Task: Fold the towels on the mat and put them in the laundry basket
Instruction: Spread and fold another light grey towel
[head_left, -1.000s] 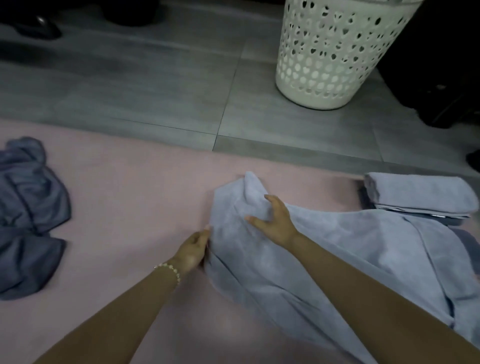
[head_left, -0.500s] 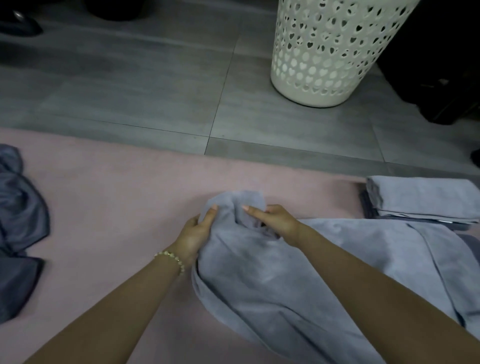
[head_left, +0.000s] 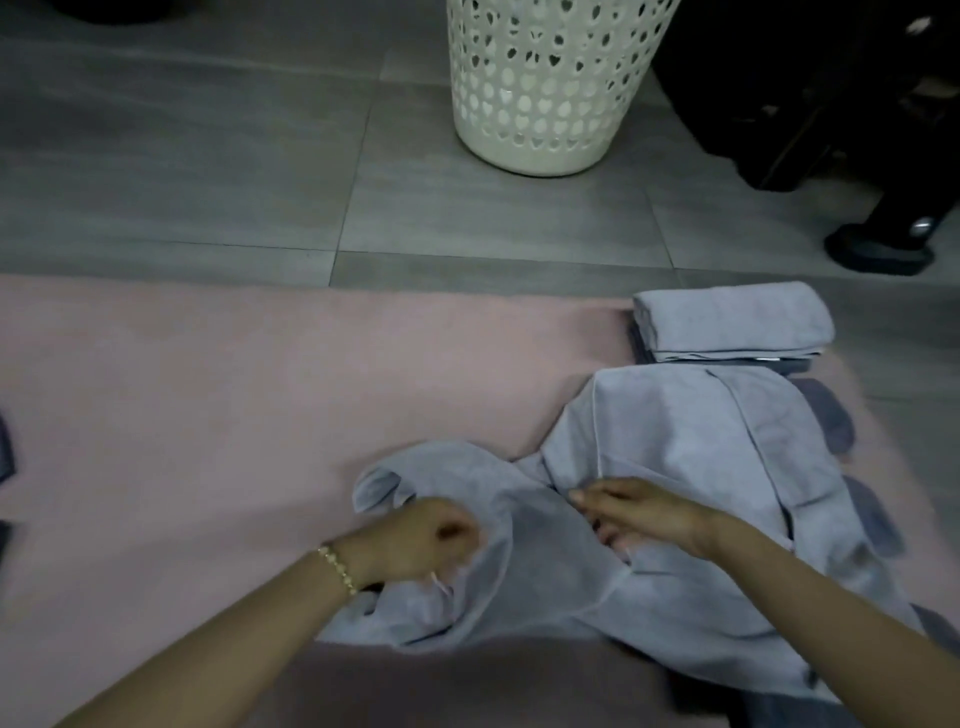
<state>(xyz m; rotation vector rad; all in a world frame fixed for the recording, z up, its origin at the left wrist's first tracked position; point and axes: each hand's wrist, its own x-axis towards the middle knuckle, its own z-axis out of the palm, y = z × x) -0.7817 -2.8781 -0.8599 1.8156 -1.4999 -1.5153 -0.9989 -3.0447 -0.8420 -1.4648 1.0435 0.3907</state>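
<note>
- Far left edge of the frame: a dark cloth (head_left: 5, 447) shows in part, lying on the pink mat (head_left: 208, 415).
- Upper band of the frame: grey tiled floor (head_left: 208, 156) beyond the mat.
- Lower centre-left: left hand (head_left: 421, 540), beaded bracelet (head_left: 337, 569) at the wrist. Fingers are curled, so the grip is closed on a bunch of the loose towel (head_left: 675, 467).
- Centre to lower right: the loose towel, pale grey-blue, lies rumpled and unfolded on the mat, partly over darker cloth at its right side.
- Top centre: white perforated laundry basket (head_left: 550, 88) stands upright on the floor, well apart from the towel. Its inside is out of view.
- Centre-right: right hand (head_left: 639, 512) rests on the towel, its grip pinching a fold near the hem.
- Right, at the mat's far edge: folded towel (head_left: 727, 322), on top of a dark folded one.
- Upper right: black objects (head_left: 779, 78), not identifiable.
</note>
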